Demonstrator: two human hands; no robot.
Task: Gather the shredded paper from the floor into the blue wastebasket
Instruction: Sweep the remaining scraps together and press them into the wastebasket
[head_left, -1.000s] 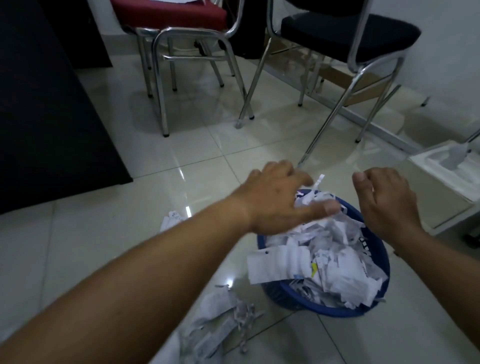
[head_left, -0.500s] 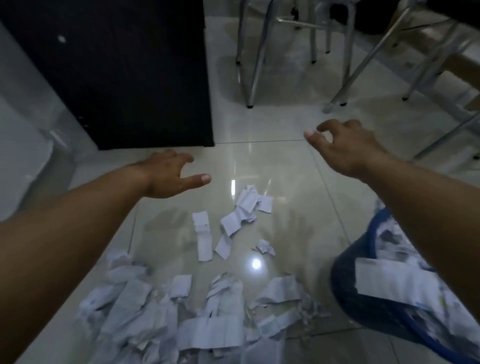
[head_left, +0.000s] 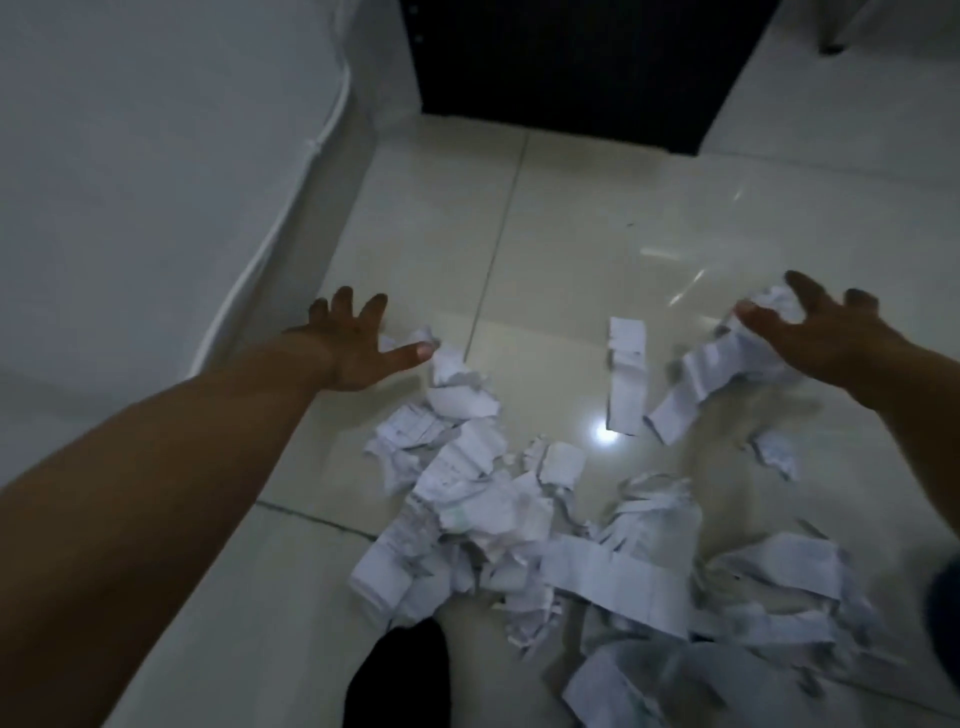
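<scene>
White shredded paper (head_left: 498, 499) lies in a loose heap on the glossy tiled floor (head_left: 571, 234). The heap spreads from the middle of the view to the lower right, and a few separate strips (head_left: 626, 379) lie apart beyond it. The left hand (head_left: 358, 348) is set low at the far left edge of the heap, fingers spread and straight, thumb touching the outermost crumpled piece; it grips nothing. The right hand (head_left: 815, 332) is at the far right edge, fingers likewise spread, palm over a crumpled wad and several strips; nothing is clamped. The wastebasket is not clearly in view. Handling assessment: the material appears very light, soft and springy, with no stiffness; it should compress readily and is not fragile. Single strips lie flat on the smooth tile and are likely to slide rather than lift if pinched one at a time. Recommended hold: rake both hands inward from the outer edges so the pieces bunch together. Then cup the bundle from opposite sides and from beneath, pressing lightly to keep it compact. Loose scraps may slip out while the bundle is carried, so keep each load moderate.
</scene>
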